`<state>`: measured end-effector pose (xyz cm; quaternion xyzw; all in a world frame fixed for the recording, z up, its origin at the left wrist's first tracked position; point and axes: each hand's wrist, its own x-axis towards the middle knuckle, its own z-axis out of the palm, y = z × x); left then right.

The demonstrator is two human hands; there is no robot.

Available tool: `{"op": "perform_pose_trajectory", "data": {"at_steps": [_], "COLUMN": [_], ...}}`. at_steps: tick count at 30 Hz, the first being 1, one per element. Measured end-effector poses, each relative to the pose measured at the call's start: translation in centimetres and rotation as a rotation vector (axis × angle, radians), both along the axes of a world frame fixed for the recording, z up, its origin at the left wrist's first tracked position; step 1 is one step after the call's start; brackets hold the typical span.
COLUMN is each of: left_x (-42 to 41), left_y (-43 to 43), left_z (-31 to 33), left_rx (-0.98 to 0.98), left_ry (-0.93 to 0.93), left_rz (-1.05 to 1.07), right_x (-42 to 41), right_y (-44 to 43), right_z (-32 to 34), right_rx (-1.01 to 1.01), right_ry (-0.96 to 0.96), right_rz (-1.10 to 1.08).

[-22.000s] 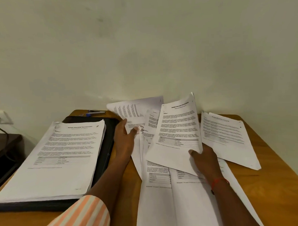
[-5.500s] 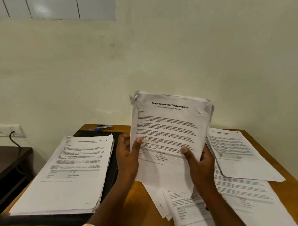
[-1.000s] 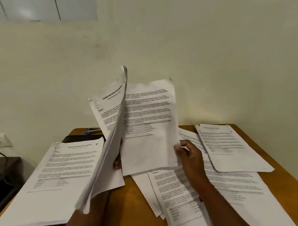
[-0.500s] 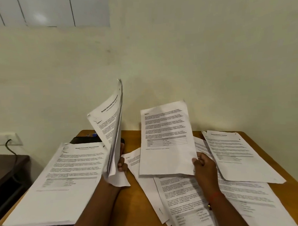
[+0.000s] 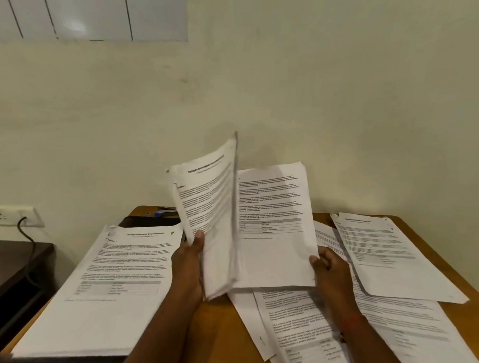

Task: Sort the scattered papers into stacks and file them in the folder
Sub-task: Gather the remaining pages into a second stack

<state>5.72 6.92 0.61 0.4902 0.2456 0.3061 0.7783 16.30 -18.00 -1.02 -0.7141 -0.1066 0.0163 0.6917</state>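
STEP: sorting, mid-gather | HANDS: left hand grips upright bundle; right hand pinches single sheet just beside it | PAPERS: stack on folder at left; loose papers on table | NEXT: probably slip sheet into bundle — edges squared

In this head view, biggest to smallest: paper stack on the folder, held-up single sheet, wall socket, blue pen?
1. paper stack, plainly the largest
2. single sheet
3. wall socket, partly cut off by the frame edge
4. blue pen

1 sheet in R hand back beside bundle in L hand.
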Motion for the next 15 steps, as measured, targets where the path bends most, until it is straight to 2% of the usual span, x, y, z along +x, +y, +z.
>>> {"op": "perform_pose_trajectory", "data": {"at_steps": [3, 7, 11, 15], "left_x": [0.1, 0.1, -0.1, -1.2], "left_y": [-0.8, -1.7, -1.8, -2.8], "left_z": [0.4, 0.2, 0.6, 2.2], "left_rx": [0.077, 0.121, 0.081, 0.224], "left_ry": [0.011, 0.045, 0.049, -0.016], "left_rz": [-0.018, -0.075, -0.035, 0.033], "right_x": [-0.5, -1.3, -1.2, -1.2], "right_y": [0.4, 0.6, 0.5, 0.1], "right_z": [0.1, 0.3, 0.8, 3.0], "right_rx": [0.037, 0.034, 0.081, 0.114], "right_ry": [-0.004, -0.106, -0.054, -0.073], "right_rz": [0.099, 0.155, 0.196, 0.237]}}
